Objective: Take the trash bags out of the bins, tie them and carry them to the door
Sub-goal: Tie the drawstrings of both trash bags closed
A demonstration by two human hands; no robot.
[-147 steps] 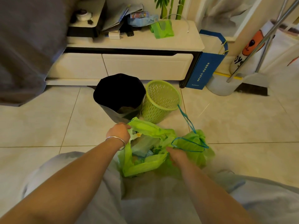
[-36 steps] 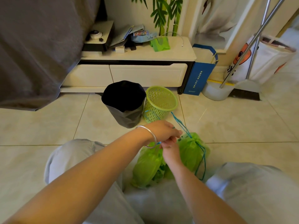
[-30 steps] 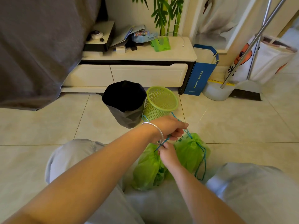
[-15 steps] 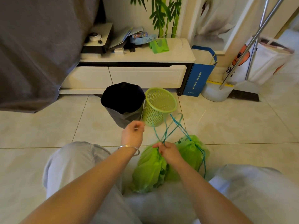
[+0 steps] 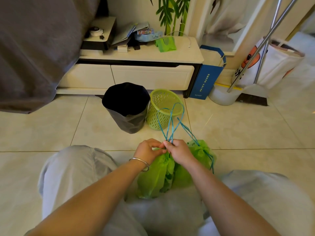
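Note:
A green trash bag lies on the floor between my knees, its neck gathered. Blue drawstring loops rise from the neck towards the bins. My left hand and my right hand meet at the neck, both pinching the drawstring. A second bunched part of the green bag sits right of my right hand with the string running down its side. Behind stand a bin lined with a black bag and a green mesh bin with no bag in it.
A low white TV cabinet with clutter runs along the wall. A grey cover hangs at the left. A blue paper bag, a white bucket, metal poles and a printed bag stand at the right.
My left hand has come back from near the bins to the bag's neck, next to my right hand. The drawstring loops now stand up in front of the green bin.

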